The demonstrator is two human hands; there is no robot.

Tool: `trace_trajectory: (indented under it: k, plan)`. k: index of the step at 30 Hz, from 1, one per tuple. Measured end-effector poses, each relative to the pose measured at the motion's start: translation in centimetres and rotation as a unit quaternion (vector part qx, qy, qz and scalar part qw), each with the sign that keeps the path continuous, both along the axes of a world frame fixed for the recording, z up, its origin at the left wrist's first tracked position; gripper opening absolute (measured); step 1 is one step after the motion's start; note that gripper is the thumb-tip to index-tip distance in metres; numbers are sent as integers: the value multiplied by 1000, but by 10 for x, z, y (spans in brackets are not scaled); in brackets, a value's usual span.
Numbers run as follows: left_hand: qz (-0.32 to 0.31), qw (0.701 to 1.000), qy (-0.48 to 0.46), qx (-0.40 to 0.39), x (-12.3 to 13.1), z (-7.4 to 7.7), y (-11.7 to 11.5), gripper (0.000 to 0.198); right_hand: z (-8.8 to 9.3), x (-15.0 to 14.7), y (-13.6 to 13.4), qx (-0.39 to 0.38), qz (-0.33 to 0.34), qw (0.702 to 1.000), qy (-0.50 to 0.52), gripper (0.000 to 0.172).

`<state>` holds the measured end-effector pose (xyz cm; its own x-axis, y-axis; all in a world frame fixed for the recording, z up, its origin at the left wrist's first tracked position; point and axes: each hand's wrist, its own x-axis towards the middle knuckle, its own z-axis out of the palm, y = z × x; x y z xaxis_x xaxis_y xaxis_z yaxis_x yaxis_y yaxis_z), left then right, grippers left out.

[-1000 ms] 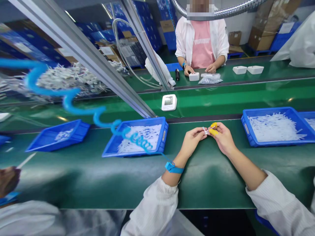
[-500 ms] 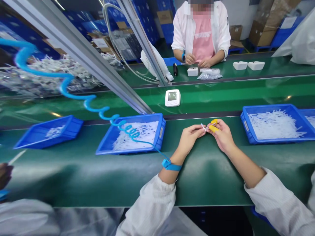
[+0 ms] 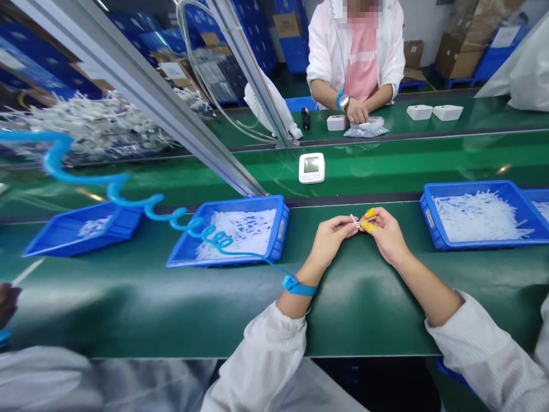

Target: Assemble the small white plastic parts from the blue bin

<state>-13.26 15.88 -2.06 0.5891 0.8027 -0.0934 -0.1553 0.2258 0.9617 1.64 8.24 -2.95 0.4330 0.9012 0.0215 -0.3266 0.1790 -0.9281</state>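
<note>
My left hand (image 3: pixel 330 240) and my right hand (image 3: pixel 386 236) meet over the green bench, fingertips almost touching. Between them is a small white strip-like piece (image 3: pixel 355 221), mostly covered by the fingers. The left thumb and forefinger pinch it. Yellow finger covers (image 3: pixel 368 226) sit on the right thumb and forefinger, which are also closed on the small piece. A blue wrist strap (image 3: pixel 299 287) with a coiled cord circles my left wrist. To the left lies a blue tray (image 3: pixel 281 229) of white strips, and another blue tray (image 3: pixel 433 232) of such strips stands to the right.
A white monitor with a screen (image 3: pixel 312 168) lies on the green conveyor (image 3: pixel 386 169). Across it, a person (image 3: pixel 355 68) works beside a plastic bag (image 3: pixel 366 129). A slanted metal post (image 3: pixel 171 109) and the blue coiled cord (image 3: pixel 141 203) cross the left side. A neighbour's hand (image 3: pixel 7 302) shows at far left.
The white monitor has shifted slightly right along the conveyor. The person opposite has moved a hand onto the plastic bag. My hands stay in nearly the same place, still pinching the piece.
</note>
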Motion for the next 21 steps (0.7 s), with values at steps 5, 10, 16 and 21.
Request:
trace_trajectory:
  k: [5,10,16,21]
  plan:
    - [0,1000,-3,5,0,1,-1,40,1,-1,1,-14,-10,1000,22,47]
    - [1,1000,0,10,1,2,-1,39,3,-1,0,-16,-1,999,28,47]
    - [8,999,7,33,-1,-2,-2,36,0,0,0,-14,2,1000,5,47]
    - [19,998,17,59,-1,-3,-3,29,0,1,0,-19,6,1000,-2,47]
